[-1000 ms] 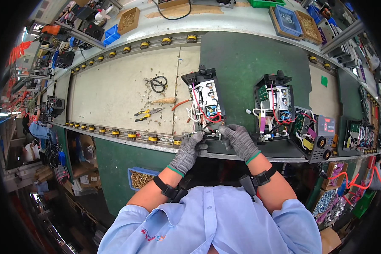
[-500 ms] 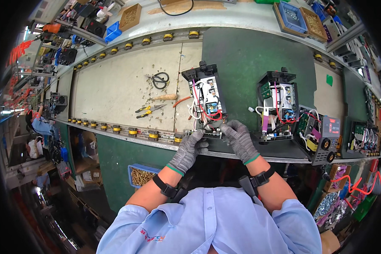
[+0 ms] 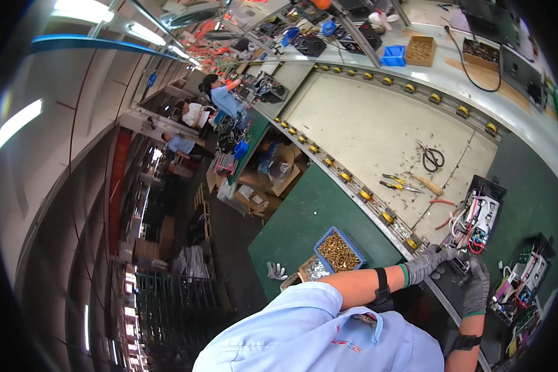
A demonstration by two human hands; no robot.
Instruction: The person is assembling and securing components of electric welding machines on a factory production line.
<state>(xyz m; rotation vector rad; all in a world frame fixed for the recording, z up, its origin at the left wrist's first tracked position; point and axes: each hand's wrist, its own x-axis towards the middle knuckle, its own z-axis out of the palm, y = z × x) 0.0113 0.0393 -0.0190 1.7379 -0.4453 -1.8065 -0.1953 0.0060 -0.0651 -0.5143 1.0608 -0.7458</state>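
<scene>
An open electronic unit [image 3: 488, 208] lies on the green mat, its circuit boards and red and white wires exposed. Both gloved hands meet at the unit's near end panel [image 3: 460, 265]. My left hand [image 3: 425, 265] has its fingers curled against the panel's left edge. On the other side, the fingers of my right hand [image 3: 476, 284] are bent together close to the wires; what they pinch is hidden. Beside the unit lie red-handled pliers [image 3: 442, 202], partly behind white wires. Farther left are yellow-and-black pliers [image 3: 400, 184], a wooden-handled tool [image 3: 426, 182] and black-handled scissors [image 3: 433, 161].
Another open unit [image 3: 527, 273] stands to the right. Left of my arm sit a blue bin [image 3: 317, 250] of brass-coloured screws, a small box of silvery parts [image 3: 316, 269] and a loose grey glove [image 3: 276, 271]. A roller rail [image 3: 366, 195] edges the bench. Co-workers [image 3: 228, 99] are far off.
The view has swung left, bringing the aisle and distant people in and shifting the bench rightward. Both hands remain at the unit's near end, the right now closer against the panel.
</scene>
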